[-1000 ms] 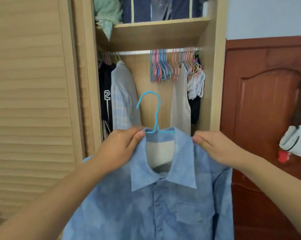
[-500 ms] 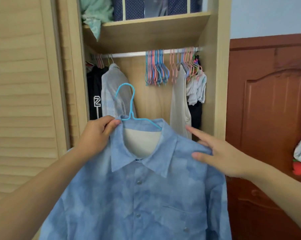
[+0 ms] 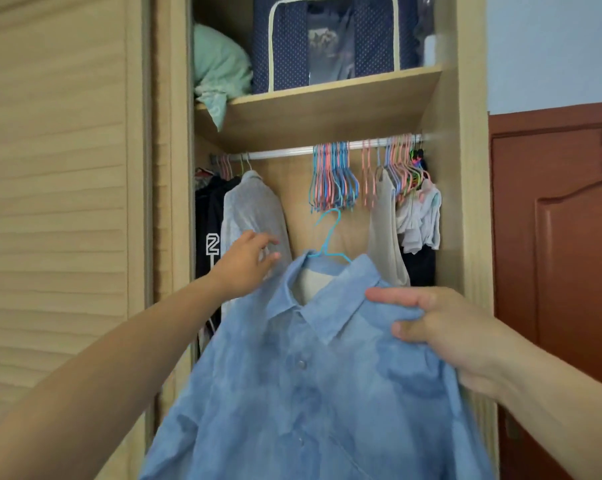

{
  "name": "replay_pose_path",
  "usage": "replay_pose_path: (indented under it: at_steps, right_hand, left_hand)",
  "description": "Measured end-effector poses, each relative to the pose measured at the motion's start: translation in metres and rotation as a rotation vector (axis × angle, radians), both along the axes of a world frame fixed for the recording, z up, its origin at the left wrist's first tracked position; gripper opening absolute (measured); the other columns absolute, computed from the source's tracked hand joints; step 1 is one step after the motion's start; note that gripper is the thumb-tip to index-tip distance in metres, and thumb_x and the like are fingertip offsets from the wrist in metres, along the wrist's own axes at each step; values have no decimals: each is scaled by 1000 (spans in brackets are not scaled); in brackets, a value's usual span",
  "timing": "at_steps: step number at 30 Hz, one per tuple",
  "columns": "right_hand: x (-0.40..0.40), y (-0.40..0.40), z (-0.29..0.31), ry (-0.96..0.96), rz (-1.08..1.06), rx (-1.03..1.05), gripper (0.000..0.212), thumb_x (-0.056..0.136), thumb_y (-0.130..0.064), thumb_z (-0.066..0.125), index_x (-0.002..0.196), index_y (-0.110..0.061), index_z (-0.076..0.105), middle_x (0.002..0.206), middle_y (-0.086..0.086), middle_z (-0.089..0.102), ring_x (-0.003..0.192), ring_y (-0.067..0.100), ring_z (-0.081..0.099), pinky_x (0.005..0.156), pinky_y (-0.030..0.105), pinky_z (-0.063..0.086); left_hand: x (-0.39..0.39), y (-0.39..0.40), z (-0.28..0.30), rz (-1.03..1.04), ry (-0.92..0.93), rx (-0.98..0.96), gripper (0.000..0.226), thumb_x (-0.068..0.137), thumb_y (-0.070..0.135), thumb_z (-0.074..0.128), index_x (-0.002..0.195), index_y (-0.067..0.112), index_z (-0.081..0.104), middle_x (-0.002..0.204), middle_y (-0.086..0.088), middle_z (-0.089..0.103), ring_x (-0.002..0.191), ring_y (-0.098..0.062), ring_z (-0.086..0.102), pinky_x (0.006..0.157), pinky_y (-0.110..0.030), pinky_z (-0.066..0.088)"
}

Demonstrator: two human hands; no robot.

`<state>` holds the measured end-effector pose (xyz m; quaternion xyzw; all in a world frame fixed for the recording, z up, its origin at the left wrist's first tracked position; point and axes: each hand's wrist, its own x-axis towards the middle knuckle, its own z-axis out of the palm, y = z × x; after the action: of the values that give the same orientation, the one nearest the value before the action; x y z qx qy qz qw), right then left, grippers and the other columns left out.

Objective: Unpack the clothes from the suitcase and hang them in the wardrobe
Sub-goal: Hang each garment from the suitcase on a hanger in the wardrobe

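Before the open wardrobe (image 3: 465, 202), a blue shirt (image 3: 310, 375) on a blue hanger (image 3: 329, 237) is pinched at its right shoulder by the right hand (image 3: 441, 334). Left hand (image 3: 247, 265) reaches in, fingers spread, empty. Fabric judged light and limp; grasp the hanger neck. Rail (image 3: 282, 153) holds garments and spare hangers (image 3: 330, 178); shelf storage bag (image 3: 327, 39) appears full.

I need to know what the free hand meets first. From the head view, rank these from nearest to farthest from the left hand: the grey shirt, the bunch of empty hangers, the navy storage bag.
1. Grey shirt: right at the left hand, hanging at the rail's left end.
2. Bunch of empty hangers: up and to the right, mid-rail.
3. Navy storage bag: on the shelf above.
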<state>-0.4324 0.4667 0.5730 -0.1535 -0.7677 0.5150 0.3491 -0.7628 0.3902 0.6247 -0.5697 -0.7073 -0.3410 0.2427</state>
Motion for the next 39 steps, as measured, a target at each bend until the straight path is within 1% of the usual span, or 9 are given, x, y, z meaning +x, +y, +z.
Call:
replay_pose_path:
  at_steps: [2,8,13,16,19,22,25,30,39]
  right_hand:
    - [-1,8,17,58,-61,-50,53,88,21,51,116,-20,71,99,9,77,82,23,74,70,29,61]
    - [-11,19,77,13,-160,139,58,85,18,61,123,-25,68,97,6,78,85,24,75,69,32,62]
    - [-109,16,96,-118,-318,464,60,83,7,69,130,-31,66,111,-3,70,81,12,69,70,20,58]
    - [-186,27,107,-107,-428,521,55,89,5,57,134,-26,62,106,4,65,73,13,59,51,11,44]
    - [-256,42,134,-66,-532,540,53,90,2,51,135,-24,63,113,7,66,89,20,59,64,20,44]
    - [-304,56,174,-14,-688,625,50,90,0,49,135,-20,63,127,10,65,113,29,62,90,27,48]
    - [-340,71,213,-40,-804,700,43,94,-4,51,134,-14,63,137,14,59,124,35,55,105,35,45]
    - [-417,121,239,-260,-922,820,42,93,-7,52,134,-9,61,139,19,56,127,37,53,105,36,43]
    - [-525,177,238,-516,-886,843,45,101,-15,45,146,-10,49,149,19,47,136,35,47,111,35,36]
  left_hand:
    - [-15,5,16,94,13,-65,38,104,37,53,140,25,53,129,-5,46,118,-24,50,105,-36,39]
    - [-99,10,-1,331,-68,-57,45,101,33,54,145,23,47,138,-9,41,135,-31,38,105,-40,41]
    - [-172,3,-22,431,-199,-9,52,97,29,56,148,21,45,146,-15,34,137,-37,34,112,-47,37]
    - [-215,1,-23,418,-251,11,57,99,28,56,152,23,38,156,-15,22,142,-38,29,111,-48,38]
    - [-262,1,-15,417,-182,58,60,100,33,55,155,25,32,159,-14,18,144,-39,25,111,-49,37]
    - [-308,7,1,408,-73,104,66,98,38,57,156,30,27,160,-15,15,146,-42,21,114,-55,34]
    - [-345,26,29,363,32,226,70,99,52,50,158,34,16,163,-18,9,151,-39,9,120,-54,23]
    - [-379,66,61,369,117,392,79,101,57,40,162,31,-2,169,-14,-9,156,-33,-3,125,-51,13]
    - [-403,77,57,392,202,473,77,95,58,30,163,28,6,169,-18,0,155,-36,8,120,-55,21]
